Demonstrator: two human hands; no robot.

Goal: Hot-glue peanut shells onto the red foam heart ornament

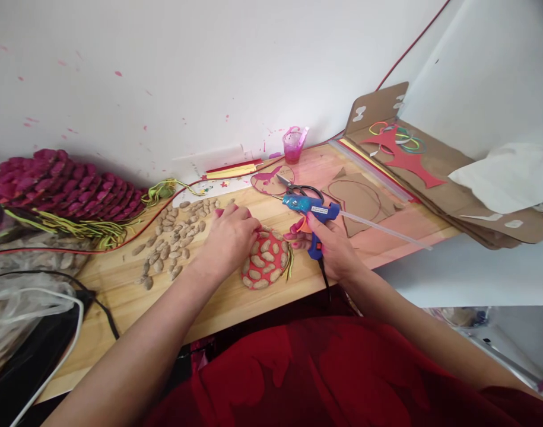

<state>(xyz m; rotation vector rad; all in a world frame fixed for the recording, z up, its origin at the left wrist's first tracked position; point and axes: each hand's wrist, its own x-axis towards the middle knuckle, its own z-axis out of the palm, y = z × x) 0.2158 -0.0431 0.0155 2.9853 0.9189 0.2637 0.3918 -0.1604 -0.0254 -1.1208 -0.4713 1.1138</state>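
Note:
A round red disc (269, 268) covered with peanuts lies flat near the table's front edge, with green and yellow yarn at its right side. My left hand (231, 237) rests at the disc's upper left edge, fingers curled and drawn together; whatever sits under the fingertips is hidden. In my right hand (336, 244) is a blue glue gun (304, 204), with a finger by its orange trigger and the nozzle pointing left above the table. A clear glue stick (382, 228) sticks out of its back. Loose peanuts (173, 240) are spread left of my left hand.
Black-handled scissors (304, 190) lie behind the glue gun. A plastic cup (293, 145) of pink liquid stands by the wall. Cut cardboard (360, 201) lies at right, beside stacked cardboard (431, 196). Pink peanut strings (66, 187), a red cord (137, 234) and plastic bags (22, 308) occupy the left.

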